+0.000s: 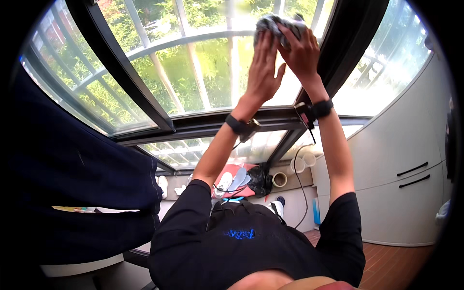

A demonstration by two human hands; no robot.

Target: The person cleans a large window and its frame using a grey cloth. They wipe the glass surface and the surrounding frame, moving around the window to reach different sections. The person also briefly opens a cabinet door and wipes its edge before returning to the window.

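Observation:
A crumpled grey cloth (275, 25) is against the upper part of a window pane (212, 63), close to its dark right-hand frame. My left hand (264, 67) is raised to it, fingers stretched out flat, their tips on the cloth's lower left side and the thumb apart. Beside it, my right hand (301, 50) has its fingers bent over the cloth's right side. The cloth hides part of the fingertips. Both wrists wear black straps with small devices, and a thin cable hangs from the right one.
Dark trousers (82, 159) hang at the left. White curved cabinets (391, 179) stand at the right. Below the window are a white shoe (223, 183), blue insoles (238, 179), a black plastic bag (261, 181), a round pot (279, 179) and clear containers (297, 165). Metal bars (193, 72) stand outside the glass.

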